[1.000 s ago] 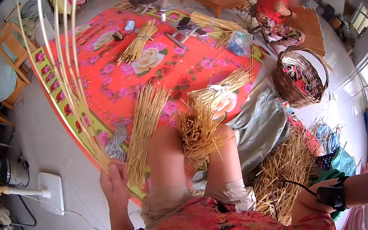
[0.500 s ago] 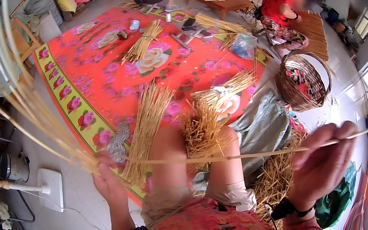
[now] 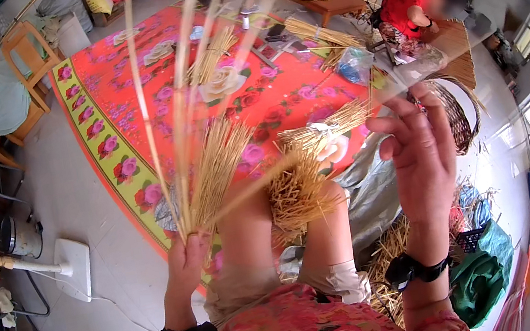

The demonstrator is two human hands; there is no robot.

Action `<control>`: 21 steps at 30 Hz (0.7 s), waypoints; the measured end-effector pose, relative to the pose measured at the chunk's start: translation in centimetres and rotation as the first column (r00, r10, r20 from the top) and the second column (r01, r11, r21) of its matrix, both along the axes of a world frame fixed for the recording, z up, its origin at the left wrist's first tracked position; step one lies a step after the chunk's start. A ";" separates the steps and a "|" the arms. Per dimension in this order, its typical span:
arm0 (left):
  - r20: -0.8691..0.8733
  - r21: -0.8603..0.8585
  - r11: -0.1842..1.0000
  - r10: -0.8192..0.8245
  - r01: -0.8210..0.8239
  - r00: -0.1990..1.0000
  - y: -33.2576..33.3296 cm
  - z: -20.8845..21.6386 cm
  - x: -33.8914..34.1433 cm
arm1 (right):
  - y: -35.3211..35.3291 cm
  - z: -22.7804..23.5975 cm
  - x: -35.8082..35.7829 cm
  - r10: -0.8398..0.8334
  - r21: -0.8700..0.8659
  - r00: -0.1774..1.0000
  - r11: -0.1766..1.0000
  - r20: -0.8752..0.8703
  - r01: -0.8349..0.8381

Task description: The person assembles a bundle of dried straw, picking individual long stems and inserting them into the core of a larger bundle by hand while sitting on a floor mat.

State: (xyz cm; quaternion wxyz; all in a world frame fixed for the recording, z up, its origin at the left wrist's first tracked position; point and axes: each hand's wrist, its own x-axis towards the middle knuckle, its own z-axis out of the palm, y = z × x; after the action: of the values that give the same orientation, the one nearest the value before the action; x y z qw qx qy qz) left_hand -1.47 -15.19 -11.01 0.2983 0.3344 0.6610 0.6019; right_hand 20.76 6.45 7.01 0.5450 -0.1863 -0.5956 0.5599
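My left hand (image 3: 188,253) is closed around the lower ends of several long straw stalks (image 3: 183,134). They fan upward, blurred, and one slants right over my knee. My right hand (image 3: 425,169) is raised at the right with its fingers apart and slightly curled. A pale blurred streak (image 3: 435,64) crosses near its fingertips; what it is I cannot make out. A bundle of cut straw (image 3: 299,191) lies between my knees. Beside my left leg rests a loose straw bundle (image 3: 222,162), and a tied bundle (image 3: 325,126) lies beyond my knees.
A red floral mat (image 3: 116,85) covers the floor ahead, with more straw bundles (image 3: 321,38) on it. A wicker basket (image 3: 463,123) stands behind my right hand. Loose straw (image 3: 386,250) is heaped by my right leg. A person in red (image 3: 403,6) sits far right; another is at the back.
The stalks in my left hand swung from the left to upright as that hand moved right. My right hand rose and moved inward, and its fingers came off the stalk they held.
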 end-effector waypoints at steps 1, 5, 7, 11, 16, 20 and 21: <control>0.028 0.003 1.000 0.022 -0.022 0.999 0.0 -0.1 -0.1 | 0.2 -0.3 0.0 -0.019 0.038 0.998 0.999 0.063 0.017; 0.222 0.093 0.982 0.142 -0.166 0.965 0.4 0.0 -0.8 | 0.3 -2.7 0.8 -0.031 0.170 0.956 0.985 0.292 -0.020; 0.267 0.077 0.966 0.220 -0.248 0.938 0.5 0.4 -0.8 | -0.3 -3.9 0.9 -0.183 0.227 0.870 0.970 0.458 0.085; 0.300 0.105 0.950 0.250 -0.293 0.920 0.8 0.4 -0.7 | -0.8 -4.9 1.0 -0.217 0.354 0.758 0.935 0.615 -0.020; 0.290 0.054 0.966 0.227 -0.253 0.930 1.0 -0.4 -0.3 | -1.6 -5.3 -0.5 -0.211 0.406 0.713 0.907 0.668 -0.111; 0.248 0.045 0.973 0.207 -0.225 0.946 1.7 0.0 0.6 | -1.3 -6.5 -0.9 -0.311 0.573 0.726 0.808 0.613 -0.138; 0.233 0.040 0.974 0.207 -0.222 0.950 1.7 0.0 0.7 | -1.2 -6.3 -0.9 -0.331 0.602 0.731 0.787 0.597 -0.136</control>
State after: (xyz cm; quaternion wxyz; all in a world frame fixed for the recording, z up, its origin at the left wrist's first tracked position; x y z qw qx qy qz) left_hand -0.74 -13.45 -10.97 0.2937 0.1991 0.6345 0.6867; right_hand 19.82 5.29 0.67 0.3508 -0.2237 -0.8872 0.1993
